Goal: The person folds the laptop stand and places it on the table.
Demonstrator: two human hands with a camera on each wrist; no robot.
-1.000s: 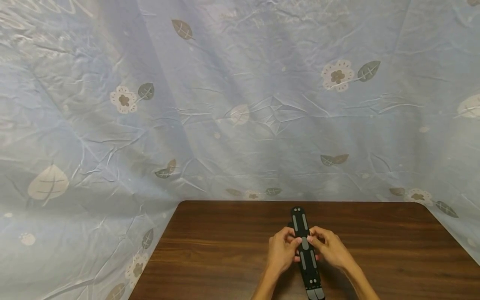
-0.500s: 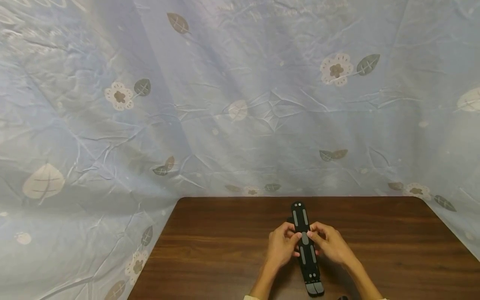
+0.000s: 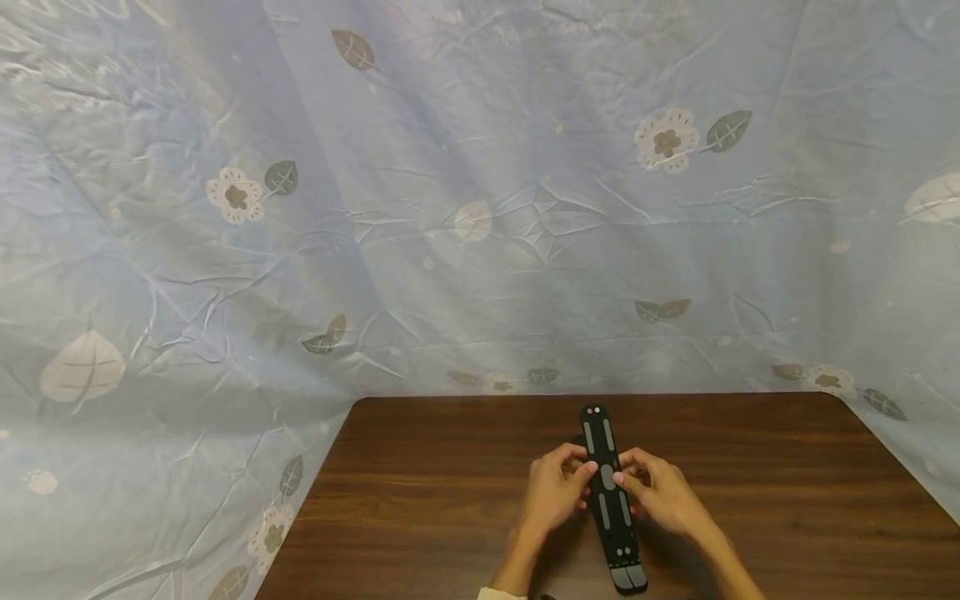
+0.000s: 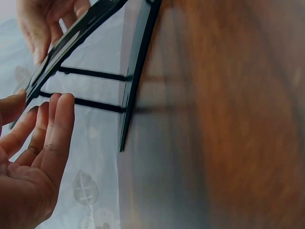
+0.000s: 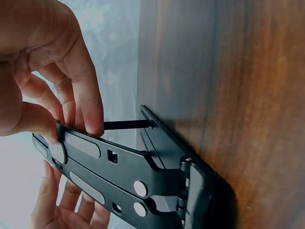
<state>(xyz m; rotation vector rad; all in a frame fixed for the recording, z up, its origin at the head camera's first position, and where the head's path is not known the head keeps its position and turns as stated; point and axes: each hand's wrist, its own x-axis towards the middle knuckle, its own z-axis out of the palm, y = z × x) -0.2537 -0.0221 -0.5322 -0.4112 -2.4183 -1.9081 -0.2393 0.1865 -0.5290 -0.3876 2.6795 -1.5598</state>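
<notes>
A black folding laptop stand (image 3: pixel 615 512) with grey pads stands on the table, its narrow top plates lying side by side, lengthwise to me. In the left wrist view its upper part slopes above the base, joined by two thin struts (image 4: pixel 97 106). My left hand (image 3: pixel 553 492) pinches the left edge near the middle, thumb on top, other fingers extended beneath. From the opposite side my right hand (image 3: pixel 663 493) grips the right edge, its thumb by the oval centre pad (image 5: pixel 58 151). The hinge (image 5: pixel 183 183) at the near end shows in the right wrist view.
The brown wood-grain table (image 3: pixel 420 500) reaches back to a pale blue curtain (image 3: pixel 480 283) printed with leaves and flowers. That curtain also hangs along the left side. Part of a pale sleeve (image 3: pixel 498 593) shows at the bottom edge.
My left hand has shifted slightly to the left, and its thumb has drawn back toward the stand's left edge. The right hand and the stand stay nearly in place; the head view has tilted a little.
</notes>
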